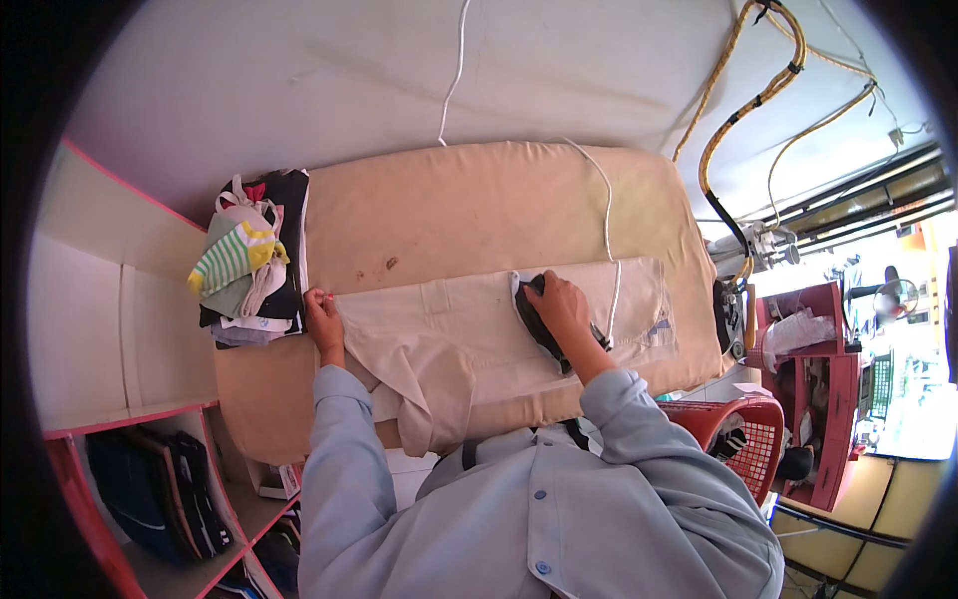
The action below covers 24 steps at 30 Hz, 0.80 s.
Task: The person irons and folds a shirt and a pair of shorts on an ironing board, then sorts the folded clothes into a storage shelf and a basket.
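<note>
A pair of beige trousers lies across the padded ironing table, one leg bunched near its front edge. My right hand grips a dark electric iron, which rests on the trouser leg; a white cord rises from its rear. At the other end, my left hand holds the trousers' left edge, fingers curled over the cloth. Close beyond that hand sits a pile of folded clothes with green-and-white striped socks on top.
Pink-edged shelves with folded dark clothes stand at the left. A red plastic basket holding items is at the right of the table. Yellow hoses hang on the wall, and another iron stands by the table's right end.
</note>
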Tool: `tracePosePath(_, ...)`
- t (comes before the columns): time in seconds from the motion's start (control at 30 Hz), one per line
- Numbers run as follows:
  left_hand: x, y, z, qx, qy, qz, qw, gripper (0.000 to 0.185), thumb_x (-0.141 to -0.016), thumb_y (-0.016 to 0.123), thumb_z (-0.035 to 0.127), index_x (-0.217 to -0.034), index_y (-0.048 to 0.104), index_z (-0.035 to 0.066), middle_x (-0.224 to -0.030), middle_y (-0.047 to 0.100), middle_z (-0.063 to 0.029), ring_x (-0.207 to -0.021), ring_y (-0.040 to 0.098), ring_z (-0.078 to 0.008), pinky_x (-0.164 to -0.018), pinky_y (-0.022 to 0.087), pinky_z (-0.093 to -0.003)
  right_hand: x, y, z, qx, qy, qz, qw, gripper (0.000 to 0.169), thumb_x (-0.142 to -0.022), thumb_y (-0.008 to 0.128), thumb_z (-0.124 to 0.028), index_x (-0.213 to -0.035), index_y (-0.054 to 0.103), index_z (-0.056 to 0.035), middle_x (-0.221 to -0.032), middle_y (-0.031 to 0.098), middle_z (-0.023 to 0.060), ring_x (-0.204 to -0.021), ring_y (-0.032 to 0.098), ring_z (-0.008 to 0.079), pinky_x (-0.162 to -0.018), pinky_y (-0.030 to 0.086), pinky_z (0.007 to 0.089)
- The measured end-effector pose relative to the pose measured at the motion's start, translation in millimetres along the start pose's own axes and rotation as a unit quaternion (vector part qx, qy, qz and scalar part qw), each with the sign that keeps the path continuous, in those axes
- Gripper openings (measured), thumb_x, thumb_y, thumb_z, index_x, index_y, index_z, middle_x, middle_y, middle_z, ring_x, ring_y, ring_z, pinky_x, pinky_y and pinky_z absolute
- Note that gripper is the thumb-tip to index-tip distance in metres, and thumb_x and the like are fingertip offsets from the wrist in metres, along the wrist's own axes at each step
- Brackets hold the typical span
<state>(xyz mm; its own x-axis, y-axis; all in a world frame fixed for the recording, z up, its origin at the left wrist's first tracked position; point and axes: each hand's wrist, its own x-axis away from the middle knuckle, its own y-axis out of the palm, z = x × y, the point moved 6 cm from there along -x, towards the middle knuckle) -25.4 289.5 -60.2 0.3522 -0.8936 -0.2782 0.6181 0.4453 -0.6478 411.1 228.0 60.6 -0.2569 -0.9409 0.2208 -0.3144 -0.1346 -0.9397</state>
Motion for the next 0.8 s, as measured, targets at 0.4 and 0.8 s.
tracePosePath(0.4, -1, -3, 14, -0.002, 0.016, -0.018, 1.0, 0.018, -0.083, 0.049, 0.004, -0.101, 0.044, 0.006, -0.087, 0.058, -0.0133, -0.079, 0.059, -0.0272, -0.069, 0.045, -0.0364, -38, -13, 17, -0.007, 0.005, 0.052, 0.999, 0.034, -0.076, 0.061, -0.036, -0.09, 0.056, -0.005, -0.086, 0.063, 0.0172, -0.083, 0.061, 0.0322, -0.072, 0.049, 0.0398)
tracePosePath(0.8, -4, 1, 4, -0.018, -0.003, -0.031, 0.999, 0.02, -0.083, 0.052, 0.01, -0.101, 0.045, 0.006, -0.084, 0.057, -0.0107, -0.075, 0.057, -0.0247, -0.07, 0.045, -0.0348, -54, -42, 123, 0.032, 0.085, 0.108, 0.99, 0.038, -0.074, 0.062, -0.039, -0.089, 0.057, -0.0049, -0.086, 0.063, 0.0169, -0.081, 0.061, 0.0331, -0.07, 0.049, 0.0406)
